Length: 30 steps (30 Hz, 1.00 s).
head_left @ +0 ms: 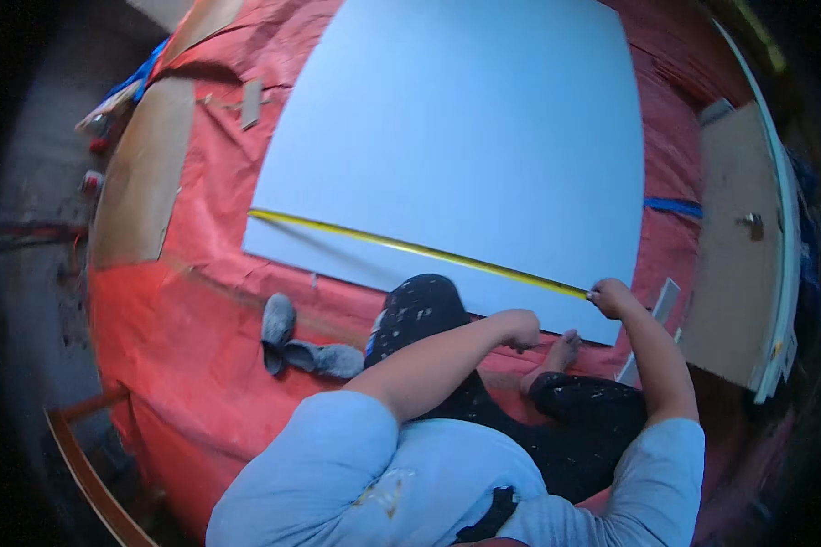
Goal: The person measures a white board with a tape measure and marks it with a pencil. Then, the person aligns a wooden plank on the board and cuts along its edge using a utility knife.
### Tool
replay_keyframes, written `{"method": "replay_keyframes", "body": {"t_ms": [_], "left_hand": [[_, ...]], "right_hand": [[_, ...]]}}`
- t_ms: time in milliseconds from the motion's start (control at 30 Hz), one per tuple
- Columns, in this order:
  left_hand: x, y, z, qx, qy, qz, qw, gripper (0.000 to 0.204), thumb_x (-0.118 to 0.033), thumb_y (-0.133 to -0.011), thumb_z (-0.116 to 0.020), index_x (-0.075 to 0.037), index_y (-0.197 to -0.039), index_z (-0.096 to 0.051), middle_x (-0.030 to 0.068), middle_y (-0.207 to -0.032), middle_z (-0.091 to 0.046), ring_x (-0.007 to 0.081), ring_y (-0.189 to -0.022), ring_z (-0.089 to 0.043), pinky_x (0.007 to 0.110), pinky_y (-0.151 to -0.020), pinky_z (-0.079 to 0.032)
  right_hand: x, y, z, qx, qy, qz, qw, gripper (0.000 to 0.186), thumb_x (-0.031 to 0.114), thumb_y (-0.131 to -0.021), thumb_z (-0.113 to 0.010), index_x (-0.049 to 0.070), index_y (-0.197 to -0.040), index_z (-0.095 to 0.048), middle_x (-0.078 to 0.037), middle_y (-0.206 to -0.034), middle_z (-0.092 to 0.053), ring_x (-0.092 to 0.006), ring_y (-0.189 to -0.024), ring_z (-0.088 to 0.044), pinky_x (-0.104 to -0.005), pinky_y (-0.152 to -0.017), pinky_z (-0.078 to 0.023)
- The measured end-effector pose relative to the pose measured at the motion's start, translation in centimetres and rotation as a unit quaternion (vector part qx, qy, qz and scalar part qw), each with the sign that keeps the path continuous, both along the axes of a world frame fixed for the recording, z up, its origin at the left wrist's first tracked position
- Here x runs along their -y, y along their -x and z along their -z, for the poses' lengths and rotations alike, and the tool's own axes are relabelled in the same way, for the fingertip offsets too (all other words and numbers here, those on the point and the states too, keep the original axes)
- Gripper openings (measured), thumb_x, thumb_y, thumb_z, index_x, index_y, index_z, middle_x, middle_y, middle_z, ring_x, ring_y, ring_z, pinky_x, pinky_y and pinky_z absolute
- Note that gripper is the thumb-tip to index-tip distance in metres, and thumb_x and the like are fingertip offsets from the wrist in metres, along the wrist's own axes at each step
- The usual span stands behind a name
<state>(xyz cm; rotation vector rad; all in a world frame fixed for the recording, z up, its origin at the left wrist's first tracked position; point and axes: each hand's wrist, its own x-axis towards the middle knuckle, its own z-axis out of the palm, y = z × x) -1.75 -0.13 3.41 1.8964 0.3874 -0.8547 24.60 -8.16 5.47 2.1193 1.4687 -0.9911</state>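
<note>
A large white board (465,137) lies flat on red sheeting in front of me. Across its near part stretches the yellow blade of a tape measure (410,248), from the board's left edge to my right hand. Closed round the near end of the tape is my right hand (614,298), close to the board's right edge. My left hand (518,329) hovers by the board's near edge, between my knee and my bare foot. Its fingers are curled in, and whatever they may hold is hidden.
Red sheeting (201,337) covers the floor. Two grey shoes (324,358) lie left of my knee. Brown panels (146,173) stand at the left; a light wooden door-like panel (734,246) with a metal fitting is at the right. A wooden frame (91,474) is at lower left.
</note>
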Motion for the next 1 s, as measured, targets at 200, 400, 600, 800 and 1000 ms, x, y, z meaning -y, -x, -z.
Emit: {"method": "replay_keyframes", "body": {"t_ms": [200, 400, 600, 800, 1000], "left_hand": [[0.4, 1.1, -2.3, 0.117, 0.016, 0.084, 0.989, 0.022, -0.019, -0.081, -0.059, -0.004, -0.089, -0.073, 0.018, -0.083, -0.072, 0.0322, -0.078, -0.07, 0.045, -0.074, -0.052], [1.3, 0.6, -4.5, 0.075, 0.024, 0.091, 0.993, 0.026, -0.026, -0.081, -0.064, -0.006, -0.096, -0.072, 0.0169, -0.09, -0.074, 0.0333, -0.083, -0.07, 0.045, -0.076, -0.053], [1.1, 1.2, -5.5, 0.084, 0.152, 0.105, 0.979, 0.048, -0.038, -0.074, -0.081, -0.005, -0.108, -0.071, 0.0166, -0.101, -0.073, 0.0355, -0.093, -0.069, 0.044, -0.082, -0.053], [2.0, 1.3, -3.3, 0.081, 0.078, 0.114, 0.987, 0.051, -0.032, -0.071, -0.084, -0.007, -0.113, -0.07, 0.0165, -0.103, -0.073, 0.0342, -0.094, -0.07, 0.043, -0.085, -0.054], [1.7, 1.1, -3.5, 0.078, 0.102, 0.119, 0.985, 0.053, -0.03, -0.071, -0.083, -0.007, -0.116, -0.068, 0.017, -0.101, -0.073, 0.035, -0.093, -0.069, 0.045, -0.084, -0.053]], "right_hand": [[0.3, -0.9, 3.9, -0.026, -0.008, 0.062, 0.998, 0.031, 0.035, -0.094, -0.063, 0.008, -0.104, -0.074, -0.018, -0.104, -0.071, -0.0377, -0.099, -0.066, -0.0487, -0.089, -0.051], [0.1, -1.0, 7.9, 0.024, -0.015, 0.081, 0.996, 0.028, 0.035, -0.095, -0.061, 0.015, -0.111, -0.073, -0.016, -0.11, -0.071, -0.0351, -0.104, -0.066, -0.0472, -0.092, -0.052], [0.5, -0.5, 9.5, 0.001, -0.026, 0.113, 0.993, 0.028, 0.033, -0.096, -0.06, 0.011, -0.108, -0.073, -0.016, -0.107, -0.071, -0.0367, -0.1, -0.066, -0.048, -0.089, -0.051], [0.3, 0.1, 11.1, 0.002, -0.011, 0.144, 0.989, 0.026, 0.035, -0.095, -0.062, 0.016, -0.109, -0.074, -0.015, -0.106, -0.071, -0.0347, -0.102, -0.066, -0.0473, -0.087, -0.053], [1.0, 1.6, 11.2, 0.039, 0.007, 0.167, 0.985, 0.027, 0.035, -0.094, -0.061, 0.019, -0.113, -0.073, -0.011, -0.115, -0.07, -0.0332, -0.105, -0.067, -0.0486, -0.09, -0.053]]}}
